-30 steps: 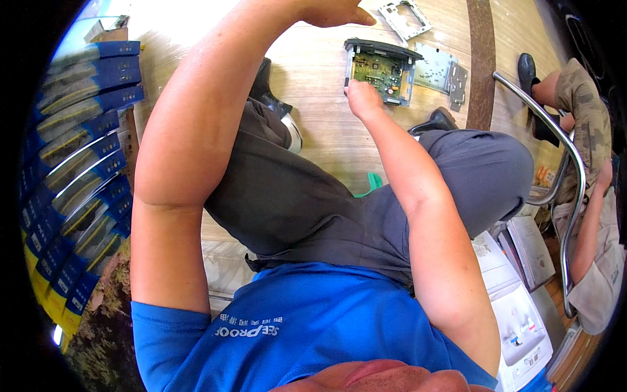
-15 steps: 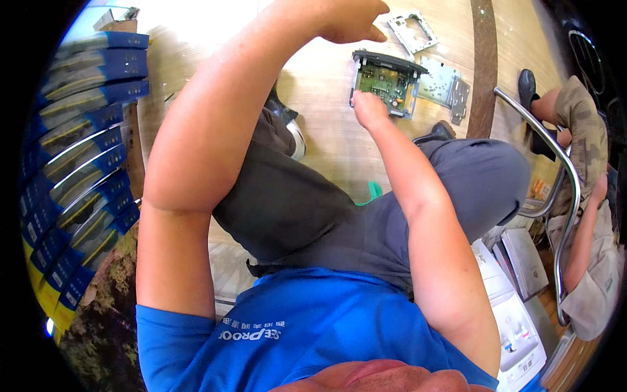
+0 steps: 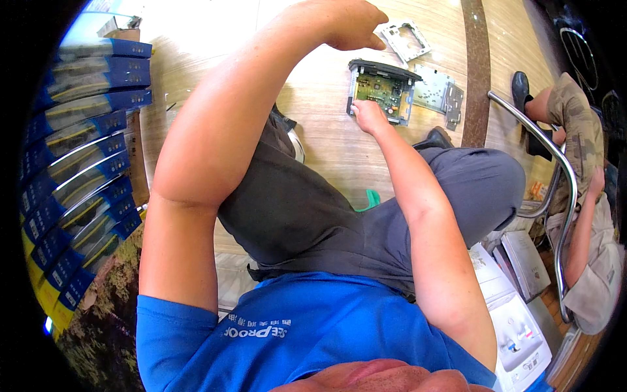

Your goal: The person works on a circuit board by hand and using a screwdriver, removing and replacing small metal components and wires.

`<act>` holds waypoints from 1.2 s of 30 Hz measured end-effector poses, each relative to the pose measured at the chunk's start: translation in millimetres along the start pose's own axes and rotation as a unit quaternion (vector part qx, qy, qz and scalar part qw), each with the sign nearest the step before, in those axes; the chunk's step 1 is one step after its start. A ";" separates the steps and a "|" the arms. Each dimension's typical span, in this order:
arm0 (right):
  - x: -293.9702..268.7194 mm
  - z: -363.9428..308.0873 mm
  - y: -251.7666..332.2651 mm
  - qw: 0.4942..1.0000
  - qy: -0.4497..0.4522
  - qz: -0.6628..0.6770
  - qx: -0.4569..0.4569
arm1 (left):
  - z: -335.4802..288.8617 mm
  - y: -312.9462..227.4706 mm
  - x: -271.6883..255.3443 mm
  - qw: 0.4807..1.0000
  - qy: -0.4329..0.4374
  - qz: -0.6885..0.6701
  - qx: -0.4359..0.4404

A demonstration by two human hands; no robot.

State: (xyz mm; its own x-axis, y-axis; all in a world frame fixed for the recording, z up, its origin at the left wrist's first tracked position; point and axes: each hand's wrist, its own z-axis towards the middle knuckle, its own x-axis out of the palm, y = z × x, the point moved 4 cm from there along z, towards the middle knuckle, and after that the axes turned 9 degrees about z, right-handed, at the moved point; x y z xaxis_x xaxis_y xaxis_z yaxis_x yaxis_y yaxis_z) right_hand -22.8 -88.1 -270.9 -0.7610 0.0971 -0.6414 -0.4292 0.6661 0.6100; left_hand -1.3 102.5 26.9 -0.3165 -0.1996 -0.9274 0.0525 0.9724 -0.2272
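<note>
An opened electronic unit, like a car stereo, lies on the floor with its green circuit board bare and a black front panel along its far side. My right hand is closed, its fingers gripping the unit's near left corner. Beyond the unit, at the top of the view, my left hand reaches across with fingers stretched apart and nothing visible between them. It is nearest to a pale metal frame. Right of the unit lie a flat silver metal plate and a smaller grey bracket.
Blue-and-yellow packages hang in rows at the left. A bent chrome tube stands at the right, beside another person in camouflage shorts. A white box sits at lower right. Something green lies between my legs.
The whole view has shifted slightly, with the floor items sitting a little lower and further left. Both hands keep nearly the same poses, the right one still on the unit's corner.
</note>
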 end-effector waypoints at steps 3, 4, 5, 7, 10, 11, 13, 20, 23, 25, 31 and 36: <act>-1.2 -0.9 -3.6 0.999 0.017 0.032 0.001 | 3.3 -7.4 -3.2 1.000 -0.009 0.001 -0.003; -0.2 -0.3 -5.7 0.999 0.032 0.040 0.002 | 4.7 -9.0 -3.6 1.000 -0.005 0.002 -0.002; 1.6 -0.2 -8.5 0.998 0.045 0.048 0.004 | 6.1 -10.3 -3.3 1.000 0.000 0.003 -0.002; 0.1 0.1 -15.8 0.998 -0.017 0.058 0.009 | 9.4 -12.2 -2.0 1.000 0.006 0.012 -0.003; 0.7 0.9 -28.3 0.989 -0.088 0.107 0.043 | 14.2 -13.2 1.7 1.000 0.009 0.021 -0.007; 1.0 2.1 -33.0 0.983 -0.094 0.144 0.071 | 15.0 -12.5 3.0 1.000 0.008 0.016 -0.009; 0.1 1.9 -37.8 0.976 -0.097 0.172 0.094 | 16.2 -10.4 5.9 1.000 0.007 0.011 -0.010; -10.7 -7.9 -30.3 0.987 -0.108 0.114 0.032 | 22.1 -3.2 14.8 1.000 -0.009 0.013 0.011; -8.3 -6.9 -26.7 0.989 -0.102 0.105 -0.005 | 22.6 -2.3 16.8 1.000 -0.007 0.016 0.016; -6.6 -4.0 -26.4 0.992 -0.092 0.088 -0.019 | 21.5 -1.7 15.5 1.000 -0.016 0.012 0.018; -0.4 0.5 -27.1 0.990 -0.104 0.098 0.007 | 18.5 -1.4 12.6 1.000 -0.012 0.004 0.008; -2.8 4.8 -32.6 0.965 -0.126 0.214 0.082 | 15.6 1.2 12.3 0.999 -0.036 0.010 0.012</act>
State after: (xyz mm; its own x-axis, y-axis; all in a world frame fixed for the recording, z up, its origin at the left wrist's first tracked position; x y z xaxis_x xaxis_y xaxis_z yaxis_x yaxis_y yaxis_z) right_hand -4.3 -106.4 -291.2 -0.7005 0.5518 -0.4526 -0.0028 0.6320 0.7750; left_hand 9.7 99.4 10.6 -0.2461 -0.1896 -0.9505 0.0812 0.9732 -0.2151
